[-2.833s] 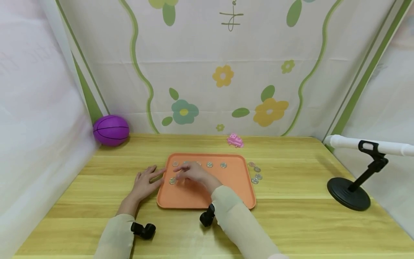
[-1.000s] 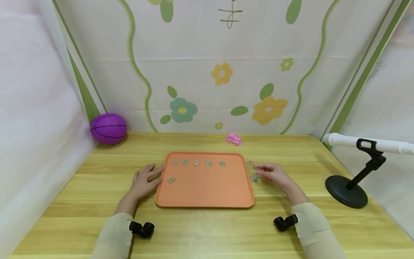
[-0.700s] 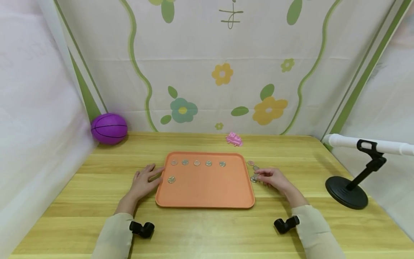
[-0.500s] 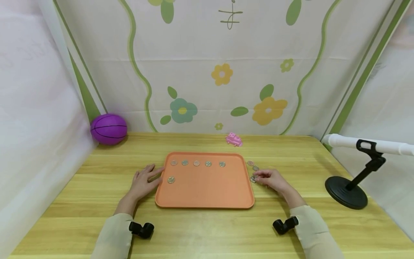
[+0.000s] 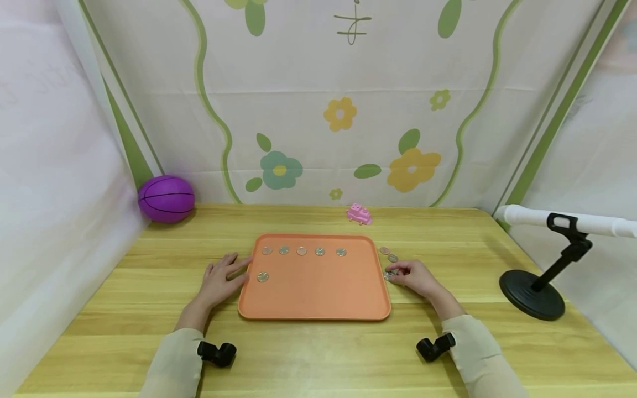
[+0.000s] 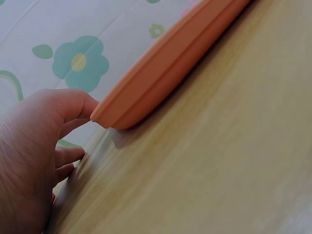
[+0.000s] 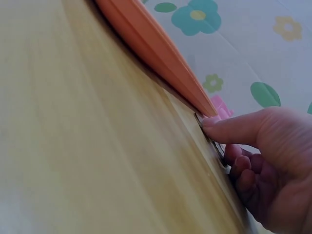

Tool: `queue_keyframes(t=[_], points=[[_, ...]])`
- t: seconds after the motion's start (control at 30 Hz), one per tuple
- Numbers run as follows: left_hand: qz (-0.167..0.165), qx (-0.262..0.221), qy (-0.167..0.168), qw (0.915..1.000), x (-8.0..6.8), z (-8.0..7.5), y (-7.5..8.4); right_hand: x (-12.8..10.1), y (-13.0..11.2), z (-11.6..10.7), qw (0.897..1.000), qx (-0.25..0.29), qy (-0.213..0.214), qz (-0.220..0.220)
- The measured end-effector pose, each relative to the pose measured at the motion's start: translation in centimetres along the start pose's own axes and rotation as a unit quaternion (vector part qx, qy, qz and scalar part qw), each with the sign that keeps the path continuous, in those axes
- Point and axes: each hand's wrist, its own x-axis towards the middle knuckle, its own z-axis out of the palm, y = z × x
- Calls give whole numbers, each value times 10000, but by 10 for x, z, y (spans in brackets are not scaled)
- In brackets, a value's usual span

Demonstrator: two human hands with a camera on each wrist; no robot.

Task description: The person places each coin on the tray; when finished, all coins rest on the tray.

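My right hand point(image 5: 417, 277) is at the loose coins just right of the orange tray point(image 5: 318, 301). Its thumb and curled fingers are around a coin point(image 7: 219, 152) close to the table, partly hidden by the fingers; another coin point(image 7: 197, 118) lies by the thumb tip. My left hand point(image 5: 217, 283) rests on the table with fingers spread, its fingertips touching the tray's left rim. Several coins form a row along the tray's far side, the rightmost coin point(image 5: 340, 252) included. One gold-toned coin point(image 5: 262, 277) lies below the row's left end.
Two more coins, a coppery coin point(image 5: 385, 250) and a silver coin point(image 5: 392, 258), lie beyond my right hand. A pink toy point(image 5: 359, 214) stands behind the tray. A purple ball point(image 5: 166, 199) sits at back left, a black stand point(image 5: 532, 294) with a white tube at right.
My right hand has gone from above the tray's left part to the coins on the right, then shifted slightly left and nearer among them. My left hand stays at the tray's rim.
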Motion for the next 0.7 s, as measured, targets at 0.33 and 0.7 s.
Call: queue_keyframes(t=[0.33,0.7], points=[[-13,17,14,10000,0,0,0,2,-7,0,9993,-364,55,-89],[30,14,30,10000,-1,0,0,2,-8,1,9980,-574,36,-278]])
